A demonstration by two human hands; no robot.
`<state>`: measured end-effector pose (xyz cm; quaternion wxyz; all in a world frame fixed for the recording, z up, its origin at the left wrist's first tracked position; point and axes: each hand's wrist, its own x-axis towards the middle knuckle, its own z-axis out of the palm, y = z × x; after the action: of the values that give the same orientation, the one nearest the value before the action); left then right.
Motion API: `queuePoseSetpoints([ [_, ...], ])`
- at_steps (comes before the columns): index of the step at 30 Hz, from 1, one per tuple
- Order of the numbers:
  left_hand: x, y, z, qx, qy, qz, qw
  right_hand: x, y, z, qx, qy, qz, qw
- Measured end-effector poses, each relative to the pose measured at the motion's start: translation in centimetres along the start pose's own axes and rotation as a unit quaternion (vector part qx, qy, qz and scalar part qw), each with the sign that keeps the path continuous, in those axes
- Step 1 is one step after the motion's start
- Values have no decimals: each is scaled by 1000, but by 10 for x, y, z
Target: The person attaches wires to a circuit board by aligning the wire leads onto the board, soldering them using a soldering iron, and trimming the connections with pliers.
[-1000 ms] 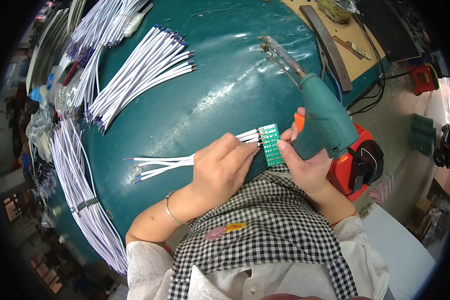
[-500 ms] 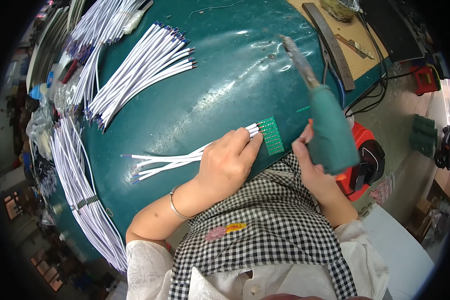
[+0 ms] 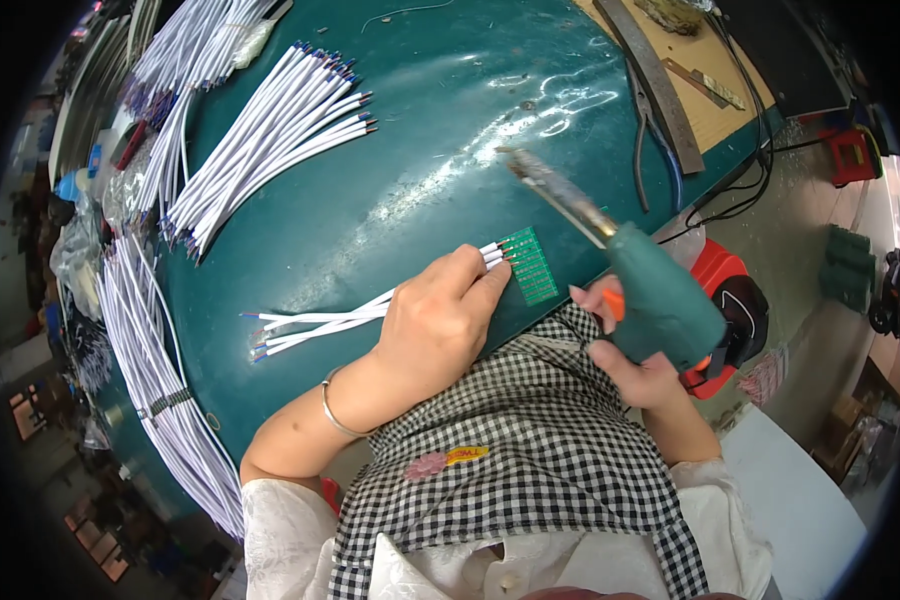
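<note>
My left hand (image 3: 432, 318) is closed over a few white cables (image 3: 345, 320), its thumb and forefinger pressing them near their stripped ends. Those ends lie against the left edge of a small green circuit board panel (image 3: 534, 266) on the table. On the far side, the cables' loose ends fan out to the left. My right hand (image 3: 630, 350) grips a green soldering gun (image 3: 665, 295) with an orange trigger. Its long metal tip (image 3: 545, 185) points up and left, held above the table beyond the board and apart from it.
Bundles of white cable (image 3: 270, 150) lie at the left of the green table (image 3: 420, 90), one strapped bundle (image 3: 165, 400) along its left edge. Pliers (image 3: 642, 150), a dark metal bar (image 3: 660, 85) and black cords (image 3: 760, 150) are at far right. A red-and-black device (image 3: 735, 310) stands beside the table.
The soldering gun's tip has swung left and nearer, toward the board. My left hand, the cables and the board appear shifted slightly left, as does the whole table.
</note>
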<state>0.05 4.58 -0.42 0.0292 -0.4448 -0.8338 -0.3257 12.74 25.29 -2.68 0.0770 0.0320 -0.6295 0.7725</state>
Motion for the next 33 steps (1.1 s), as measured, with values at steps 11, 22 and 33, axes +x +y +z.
queuePoseSetpoints([
  [11,-1,6,1,40,-19,49,998,5,0,-2,-80,-65,51,993],
  [22,3,13,1,77,-14,79,994,-56,-37,-52,-26,34,100,994],
  [33,-1,10,3,80,-27,84,993,-68,-32,-65,-138,-58,80,986],
])
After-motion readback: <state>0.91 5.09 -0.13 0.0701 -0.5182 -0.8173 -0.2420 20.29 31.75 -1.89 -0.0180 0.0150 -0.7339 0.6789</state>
